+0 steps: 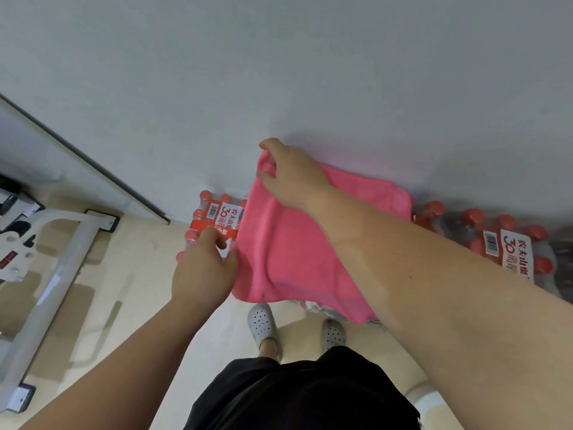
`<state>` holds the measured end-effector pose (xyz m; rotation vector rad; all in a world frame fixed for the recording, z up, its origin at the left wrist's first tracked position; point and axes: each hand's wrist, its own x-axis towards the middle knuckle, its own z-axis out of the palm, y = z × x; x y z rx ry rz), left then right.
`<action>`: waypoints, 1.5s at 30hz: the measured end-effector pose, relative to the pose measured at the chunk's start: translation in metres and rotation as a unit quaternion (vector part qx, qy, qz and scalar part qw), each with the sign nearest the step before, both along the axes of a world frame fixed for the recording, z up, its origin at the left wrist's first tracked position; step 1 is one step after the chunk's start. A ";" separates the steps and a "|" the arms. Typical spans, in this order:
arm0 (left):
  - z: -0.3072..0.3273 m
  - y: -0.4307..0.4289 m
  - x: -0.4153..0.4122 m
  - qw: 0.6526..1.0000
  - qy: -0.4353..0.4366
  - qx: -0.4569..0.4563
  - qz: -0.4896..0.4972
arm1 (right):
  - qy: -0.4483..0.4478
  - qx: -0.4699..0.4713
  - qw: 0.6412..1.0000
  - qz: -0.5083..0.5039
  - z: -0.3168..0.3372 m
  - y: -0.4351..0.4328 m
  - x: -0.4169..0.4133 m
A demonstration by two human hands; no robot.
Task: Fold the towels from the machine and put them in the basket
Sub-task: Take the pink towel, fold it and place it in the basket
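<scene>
Pink towel (297,243) lies spread over shrink-wrapped packs of red-capped water bottles (214,215), hard against the wall (310,72). Right hand (291,175): fingers curled, pinching the towel's far corner. Left hand (201,274): fingertips pinch the nearer edge on the same side, just beside a pack's red label. The cloth runs rightward from both sets of fingers, under the right forearm.

Pink towel (288,252) is covering part of the left bottle pack (214,218). Right arm (434,274) is hiding the towel's right side and part of the right bottle pack (508,243). Left edge is cutting off the metal frame (55,259).
</scene>
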<state>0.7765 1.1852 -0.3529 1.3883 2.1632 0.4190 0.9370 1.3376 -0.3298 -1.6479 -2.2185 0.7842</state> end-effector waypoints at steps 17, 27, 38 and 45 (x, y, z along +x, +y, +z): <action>0.009 -0.029 0.176 0.969 0.026 0.016 -0.245 | -0.087 -0.007 0.991 -0.097 -0.014 -0.069 0.209; 0.001 -0.050 0.204 0.958 0.122 0.020 -0.257 | -0.100 -0.037 0.994 -0.003 -0.018 -0.080 0.213; 0.003 -0.047 0.197 0.973 0.059 -0.020 -0.222 | -0.089 -0.062 0.994 -0.012 -0.023 -0.084 0.217; 0.008 -0.044 0.189 0.984 -0.047 -0.018 -0.169 | -0.073 -0.073 0.994 -0.030 -0.026 -0.084 0.217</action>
